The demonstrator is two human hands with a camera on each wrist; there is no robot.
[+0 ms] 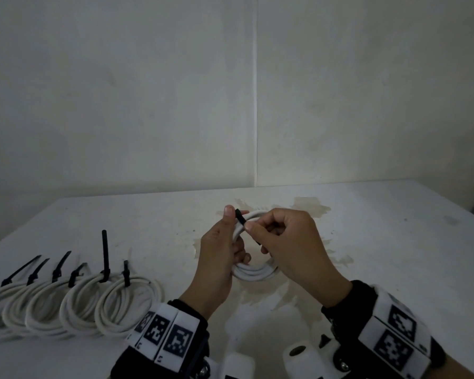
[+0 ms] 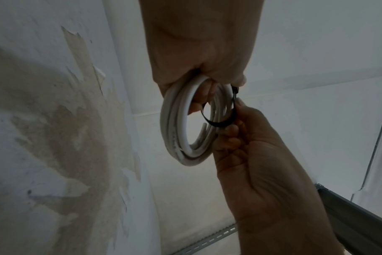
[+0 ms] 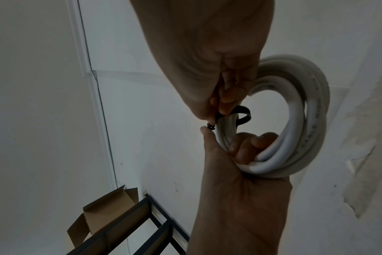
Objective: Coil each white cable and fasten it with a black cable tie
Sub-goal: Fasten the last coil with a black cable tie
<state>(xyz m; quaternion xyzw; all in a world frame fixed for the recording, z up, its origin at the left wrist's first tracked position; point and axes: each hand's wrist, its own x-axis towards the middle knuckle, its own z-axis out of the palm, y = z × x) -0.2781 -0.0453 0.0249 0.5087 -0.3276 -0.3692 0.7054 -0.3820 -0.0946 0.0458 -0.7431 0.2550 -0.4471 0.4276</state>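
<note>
A coiled white cable [image 1: 255, 272] is held upright just above the table's middle. My left hand [image 1: 234, 237] grips its left side, fingers curled through the loop, with the thumb against the head end of a black cable tie [image 1: 240, 216]. My right hand [image 1: 257, 231] pinches that tie's strap, which bends round the coil's strands. The left wrist view shows the coil [image 2: 177, 131] with the tie [image 2: 221, 124] curving under it. In the right wrist view the tie [image 3: 243, 112] loops around the coil [image 3: 305, 120], its head by the left thumb.
Several coiled white cables [image 1: 121, 302], each fastened with a black tie [image 1: 104, 255], lie in a row at the table's front left. The white table [image 1: 394, 242] has a worn patch beneath my hands and ends at a wall. A cardboard box [image 3: 105, 215] and dark metal frame [image 3: 157, 222] stand beyond.
</note>
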